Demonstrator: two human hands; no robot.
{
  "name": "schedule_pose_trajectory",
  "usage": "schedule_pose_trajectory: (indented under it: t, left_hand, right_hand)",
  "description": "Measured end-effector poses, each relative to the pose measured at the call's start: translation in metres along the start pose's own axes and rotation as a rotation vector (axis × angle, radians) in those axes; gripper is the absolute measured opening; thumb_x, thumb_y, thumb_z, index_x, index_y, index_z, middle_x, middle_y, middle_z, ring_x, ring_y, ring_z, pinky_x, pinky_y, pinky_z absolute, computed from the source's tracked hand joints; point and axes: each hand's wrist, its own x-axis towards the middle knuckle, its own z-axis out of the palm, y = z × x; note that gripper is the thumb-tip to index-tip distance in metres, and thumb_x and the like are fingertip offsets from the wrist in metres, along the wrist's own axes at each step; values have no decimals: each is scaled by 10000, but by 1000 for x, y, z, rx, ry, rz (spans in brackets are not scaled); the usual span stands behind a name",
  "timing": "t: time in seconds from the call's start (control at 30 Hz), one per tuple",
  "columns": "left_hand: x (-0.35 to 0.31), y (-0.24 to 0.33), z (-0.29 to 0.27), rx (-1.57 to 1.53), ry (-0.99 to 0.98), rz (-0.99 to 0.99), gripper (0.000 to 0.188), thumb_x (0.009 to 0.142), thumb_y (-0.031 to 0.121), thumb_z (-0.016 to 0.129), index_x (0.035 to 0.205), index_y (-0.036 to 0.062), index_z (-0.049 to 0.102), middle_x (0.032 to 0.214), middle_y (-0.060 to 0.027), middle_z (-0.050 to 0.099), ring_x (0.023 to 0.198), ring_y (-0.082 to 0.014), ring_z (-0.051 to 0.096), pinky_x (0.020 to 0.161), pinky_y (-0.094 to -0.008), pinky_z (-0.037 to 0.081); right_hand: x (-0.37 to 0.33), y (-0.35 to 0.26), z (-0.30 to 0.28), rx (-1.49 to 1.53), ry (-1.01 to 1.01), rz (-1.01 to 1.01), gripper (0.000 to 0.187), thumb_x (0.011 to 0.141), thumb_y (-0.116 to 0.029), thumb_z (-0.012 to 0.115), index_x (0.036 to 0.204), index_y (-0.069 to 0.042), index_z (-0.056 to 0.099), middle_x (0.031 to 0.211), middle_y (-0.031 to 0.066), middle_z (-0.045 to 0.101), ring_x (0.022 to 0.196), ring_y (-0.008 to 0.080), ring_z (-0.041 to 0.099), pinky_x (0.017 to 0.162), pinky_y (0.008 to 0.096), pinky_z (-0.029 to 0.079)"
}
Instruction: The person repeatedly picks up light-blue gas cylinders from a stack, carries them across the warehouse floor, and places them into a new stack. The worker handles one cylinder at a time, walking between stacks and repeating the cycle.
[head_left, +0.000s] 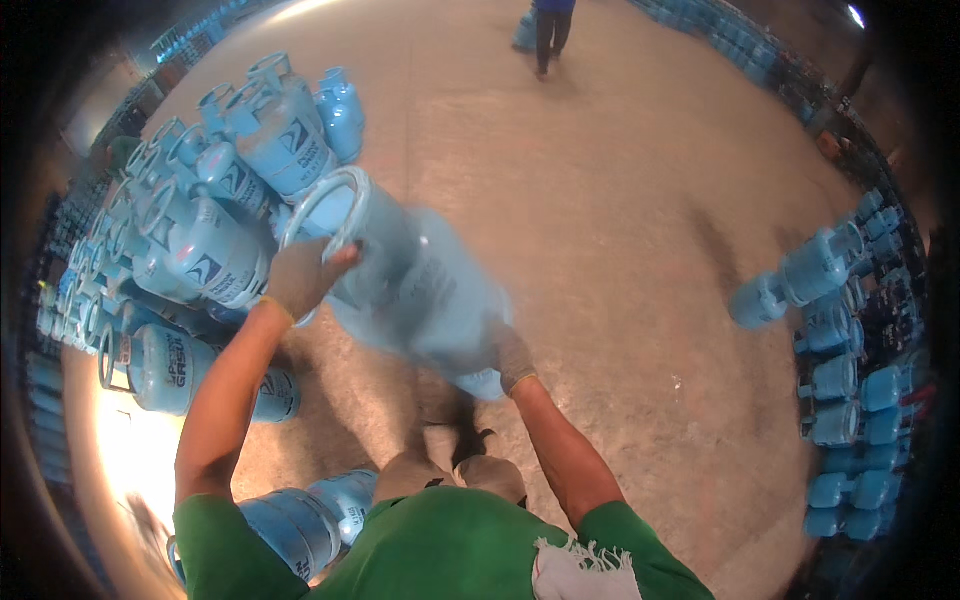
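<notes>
Grasping the tank (432,285), left hand (303,276) on its far collar (357,186), right hand (512,357) on its near foot (482,385), I hold it tilted, presumably spreading its weight.

Cylinder (440,285): light blue, rounded body, motion-blurred. Tilted well off upright, slanting across view. Ring collar (352,178) upper left, base (482,384) lower right. Held at both ends. Side marking faint, smeared.

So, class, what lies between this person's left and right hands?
One tilted blue cylinder: the head view shows the left hand at its collar and the right hand near its base.
</notes>
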Motion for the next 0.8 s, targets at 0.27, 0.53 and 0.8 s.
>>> schedule_pose_trajectory:
  t: [0.27, 0.53, 0.8]
  left_hand:
    - [174, 74, 41, 17, 37, 55, 659, 986, 595, 674, 1220, -11, 785, 1161, -274, 792, 1127, -449, 746, 997, -497, 549]
    - [268, 108, 38, -200, -185, 240, 760, 826, 516, 817, 1294, -77, 734, 1223, -343, 753, 1117, -439, 768, 986, -505, 591]
    - [299, 1, -6, -74, -117, 994, 663, 900, 689, 752, 1061, 46, 766, 1003, -199, 793, 956, -421, 776, 838, -540, 587]
  right_hand:
    - [20, -13, 11, 50, -53, 279, 622, 1082, -255, 659, 1626, -13, 478, 1610, 159, 581, 1491, 319, 546, 1250, 424, 444]
    - [145, -103, 39, -30, 219, -39, 670, 1078, -531, 544, 1649, -189, 476, 1585, 19, 543, 1440, 236, 512, 1054, 489, 528]
    - [248, -176, 37, 429, 217, 73, 764, 1134, -717, 363, 1665, -188, 511, 1615, 92, 590, 1441, 236, 557, 1236, 390, 410]
